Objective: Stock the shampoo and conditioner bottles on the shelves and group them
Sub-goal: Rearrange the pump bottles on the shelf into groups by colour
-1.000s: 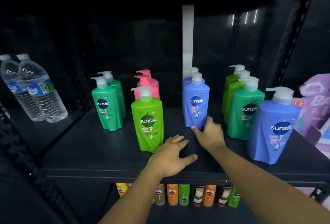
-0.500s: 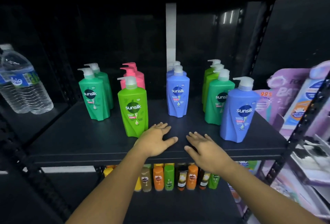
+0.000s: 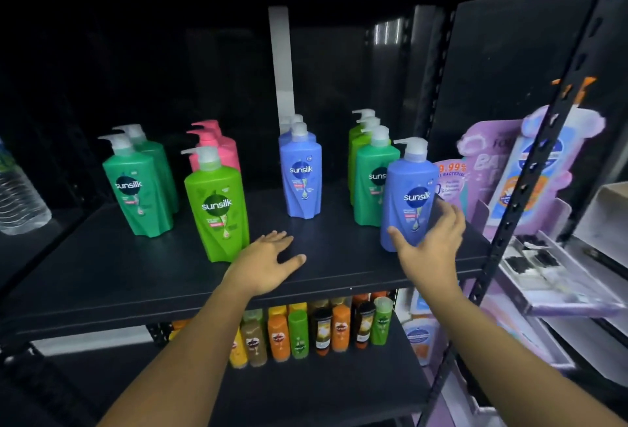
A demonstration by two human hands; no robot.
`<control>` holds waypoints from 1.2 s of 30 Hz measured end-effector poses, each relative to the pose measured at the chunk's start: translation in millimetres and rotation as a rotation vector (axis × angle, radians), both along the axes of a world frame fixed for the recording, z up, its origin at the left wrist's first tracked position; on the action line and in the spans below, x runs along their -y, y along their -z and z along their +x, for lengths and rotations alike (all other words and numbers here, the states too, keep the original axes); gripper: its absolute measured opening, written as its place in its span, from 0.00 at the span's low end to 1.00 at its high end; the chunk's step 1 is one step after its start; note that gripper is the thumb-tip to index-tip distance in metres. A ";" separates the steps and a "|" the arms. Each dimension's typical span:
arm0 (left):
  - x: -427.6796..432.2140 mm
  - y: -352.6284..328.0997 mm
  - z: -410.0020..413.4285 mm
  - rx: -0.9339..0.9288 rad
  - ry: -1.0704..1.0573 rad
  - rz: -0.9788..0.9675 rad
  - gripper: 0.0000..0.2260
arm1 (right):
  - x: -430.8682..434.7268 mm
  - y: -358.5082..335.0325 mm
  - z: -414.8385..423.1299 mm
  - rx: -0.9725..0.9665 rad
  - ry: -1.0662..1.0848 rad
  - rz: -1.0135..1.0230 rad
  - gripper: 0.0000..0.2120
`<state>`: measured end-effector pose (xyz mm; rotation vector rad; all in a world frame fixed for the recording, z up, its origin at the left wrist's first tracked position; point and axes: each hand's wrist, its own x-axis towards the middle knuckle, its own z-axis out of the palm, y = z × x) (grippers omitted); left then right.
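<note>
While the left hand (image 3: 263, 263) lies flat on the shelf (image 3: 102, 273), fingers spread and its grip apart, just beside the foot of one light green bottle (image 3: 217, 209), the right hand (image 3: 430, 250) brackets one blue bottle (image 3: 407, 202) at the shelf's right front. Its thumb is at the bottle's lower front and its fingers by the right side, grip apart; whether it presses I cannot tell. Both bottles stand upright.

Further back stand four groups. A dark green pair (image 3: 137, 192) is at the left. A pink pair (image 3: 221, 147) is behind the light green bottle. A blue row (image 3: 300, 175) in the middle has at least two bottles, the hindmost hidden. A right row (image 3: 372, 188) has one dark green bottle before two light green.

On the lower shelf (image 3: 306, 392) eight small bottles (image 3: 299, 335) line the front, with more behind. One water bottle (image 3: 17, 202) stands far left.
</note>
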<state>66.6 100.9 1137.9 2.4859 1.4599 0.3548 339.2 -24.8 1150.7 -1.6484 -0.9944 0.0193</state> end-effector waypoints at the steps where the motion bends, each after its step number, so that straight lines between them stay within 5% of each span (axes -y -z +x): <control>1: -0.3 0.6 0.1 0.002 0.002 0.000 0.32 | -3.5 -2.6 9.1 -0.077 -0.065 -0.042 0.46; 4: -1.9 2.7 -0.2 0.006 -0.004 -0.009 0.33 | -9.1 -9.5 20.0 -0.220 -0.254 -0.106 0.45; 14: -7.1 5.6 2.1 0.034 -0.008 -0.025 0.34 | -60.7 0.6 -45.3 -0.138 -0.379 -0.064 0.40; 26: -9.1 6.1 2.7 0.065 0.010 0.020 0.35 | -128.5 4.6 -85.6 -0.005 -0.321 -0.132 0.46; 36: -10.6 6.5 1.1 0.071 0.009 0.005 0.36 | -137.5 9.3 -96.2 0.017 -0.359 -0.076 0.42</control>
